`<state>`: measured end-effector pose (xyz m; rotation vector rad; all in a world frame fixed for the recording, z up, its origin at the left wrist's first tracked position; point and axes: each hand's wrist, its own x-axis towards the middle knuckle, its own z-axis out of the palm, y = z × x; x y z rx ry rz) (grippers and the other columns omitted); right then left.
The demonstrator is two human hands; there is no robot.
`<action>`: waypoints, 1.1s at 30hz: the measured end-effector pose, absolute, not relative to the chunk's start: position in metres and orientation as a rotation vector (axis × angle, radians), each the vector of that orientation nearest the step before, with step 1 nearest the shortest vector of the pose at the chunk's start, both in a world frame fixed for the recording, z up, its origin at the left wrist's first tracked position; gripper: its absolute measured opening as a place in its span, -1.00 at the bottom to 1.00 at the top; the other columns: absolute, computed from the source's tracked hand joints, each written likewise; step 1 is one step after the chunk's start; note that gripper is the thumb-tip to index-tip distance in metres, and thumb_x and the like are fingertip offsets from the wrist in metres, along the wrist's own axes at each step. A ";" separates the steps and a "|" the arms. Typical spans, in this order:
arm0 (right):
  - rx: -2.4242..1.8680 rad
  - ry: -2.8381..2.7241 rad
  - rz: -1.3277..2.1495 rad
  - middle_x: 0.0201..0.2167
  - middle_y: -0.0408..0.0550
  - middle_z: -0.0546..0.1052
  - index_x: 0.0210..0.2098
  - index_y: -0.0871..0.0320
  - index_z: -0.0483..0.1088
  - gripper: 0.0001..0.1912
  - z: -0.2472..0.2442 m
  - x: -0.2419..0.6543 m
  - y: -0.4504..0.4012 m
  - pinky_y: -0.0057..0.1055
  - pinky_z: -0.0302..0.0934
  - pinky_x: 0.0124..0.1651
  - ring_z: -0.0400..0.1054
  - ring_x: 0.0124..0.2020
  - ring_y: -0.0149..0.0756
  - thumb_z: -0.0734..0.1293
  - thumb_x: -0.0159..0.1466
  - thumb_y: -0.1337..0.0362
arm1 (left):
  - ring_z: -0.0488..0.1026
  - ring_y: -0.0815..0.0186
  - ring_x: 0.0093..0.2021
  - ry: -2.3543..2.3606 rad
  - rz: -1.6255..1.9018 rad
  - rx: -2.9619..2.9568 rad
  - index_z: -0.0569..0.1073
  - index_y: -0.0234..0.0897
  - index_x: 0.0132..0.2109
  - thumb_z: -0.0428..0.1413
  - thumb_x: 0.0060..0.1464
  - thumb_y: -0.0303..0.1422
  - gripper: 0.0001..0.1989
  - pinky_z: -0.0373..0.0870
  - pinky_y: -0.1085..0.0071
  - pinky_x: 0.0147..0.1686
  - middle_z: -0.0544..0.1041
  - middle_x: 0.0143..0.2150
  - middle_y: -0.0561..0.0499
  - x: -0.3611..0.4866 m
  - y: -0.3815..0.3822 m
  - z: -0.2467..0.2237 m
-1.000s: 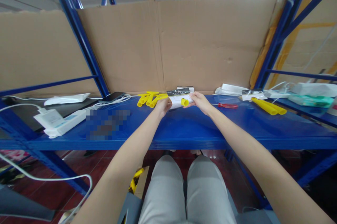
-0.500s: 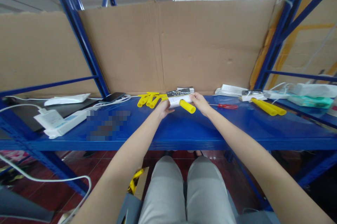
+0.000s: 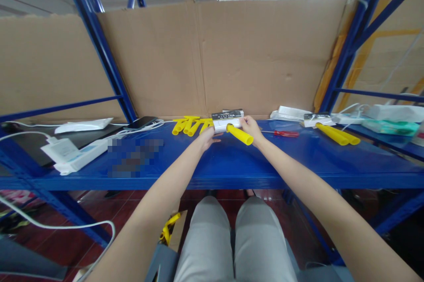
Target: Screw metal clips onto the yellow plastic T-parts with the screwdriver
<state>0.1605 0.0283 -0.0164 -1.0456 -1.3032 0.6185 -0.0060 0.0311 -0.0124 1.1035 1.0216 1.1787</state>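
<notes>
A small white box with a black printed top (image 3: 227,123) is held between my two hands above the blue shelf. My left hand (image 3: 207,137) grips its left end, and my right hand (image 3: 251,128) has hold of its right end. From the box's front side a yellow tube (image 3: 240,135) sticks out toward me, angled down to the right. Several yellow tube pieces (image 3: 188,126) lie just left of the box. Right of my right hand is a screwdriver with a red handle (image 3: 286,134).
At the right, two yellow tubes (image 3: 338,135) stick out of another box (image 3: 318,120). A white power strip (image 3: 82,156) and a dark phone (image 3: 145,122) are on the left. Cardboard (image 3: 232,56) stands behind the blue shelf (image 3: 232,162). Below, an open carton holds yellow pieces (image 3: 170,226).
The box has turned slightly and sits more level. More of the yellow tube's length shows in front of it, and its end is farther right. Both hands keep hold of the box.
</notes>
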 end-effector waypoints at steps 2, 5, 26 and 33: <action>-1.040 -1.300 0.596 -0.58 -0.20 0.38 -0.53 0.08 0.22 -0.82 -0.019 0.161 0.032 -0.46 0.21 -0.38 0.27 -0.48 -0.38 0.24 0.20 0.25 | 0.55 0.17 -0.19 1.028 1.179 1.143 0.51 -0.18 -0.22 0.09 0.03 -0.44 -0.84 0.43 0.25 -0.20 0.61 -0.15 -0.08 -0.006 0.032 -0.014; -1.042 -1.277 0.589 -0.53 -0.18 0.40 -0.51 0.09 0.21 -0.83 -0.023 0.161 0.037 -0.41 0.25 -0.31 0.31 -0.43 -0.35 0.22 0.20 0.24 | 0.52 0.16 -0.11 1.010 1.176 1.229 0.50 -0.17 -0.16 0.08 0.03 -0.39 -0.80 0.44 0.27 -0.21 0.60 -0.11 -0.06 -0.005 0.033 -0.014; -1.010 -1.328 0.479 -0.44 -0.11 0.42 -0.43 0.08 0.22 -0.81 -0.039 0.164 0.054 -0.24 0.30 -0.18 0.36 -0.34 -0.24 0.18 0.24 0.12 | 0.50 0.18 -0.09 0.954 1.255 1.265 0.52 -0.22 -0.16 0.02 -0.02 -0.31 -0.71 0.43 0.25 -0.17 0.62 -0.17 -0.04 -0.003 0.032 -0.016; -1.022 -1.316 0.436 -0.49 -0.12 0.42 -0.45 0.09 0.21 -0.82 -0.035 0.166 0.053 -0.28 0.27 -0.22 0.34 -0.39 -0.25 0.19 0.22 0.15 | 0.51 0.20 -0.14 0.956 1.254 1.269 0.52 -0.26 -0.16 0.08 -0.06 -0.37 -0.73 0.44 0.30 -0.22 0.62 -0.21 -0.06 -0.002 0.032 -0.015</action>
